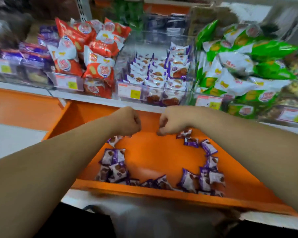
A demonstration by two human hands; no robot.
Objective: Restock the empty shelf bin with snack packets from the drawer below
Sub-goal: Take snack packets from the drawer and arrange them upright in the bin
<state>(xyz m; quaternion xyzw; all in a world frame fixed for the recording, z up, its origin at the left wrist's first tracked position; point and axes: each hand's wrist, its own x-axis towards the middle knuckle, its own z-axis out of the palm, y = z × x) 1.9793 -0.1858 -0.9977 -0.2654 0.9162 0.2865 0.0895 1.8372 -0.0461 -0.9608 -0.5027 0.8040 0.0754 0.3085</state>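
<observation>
The orange drawer [155, 152] stands pulled out below the shelf. Several small purple-and-white snack packets [117, 169] lie along its left side, its front edge and its right side [208, 148]. Above it, the clear middle shelf bin [123, 66] holds rows of the same packets in its lower half. My left hand [127, 120] hovers over the back of the drawer with its fingers curled into a fist; one packet [114, 140] lies just under it. My right hand [172, 121] is beside it, fingers curled down, next to a packet [185, 133]. Neither hand visibly holds anything.
Left of the middle bin is a bin piled with red snack bags [93, 54]; to the right is one heaped with green bags [239, 66]. Purple packs [29, 55] sit at far left. Price tags [129, 91] hang on the shelf edge. The image is motion-blurred.
</observation>
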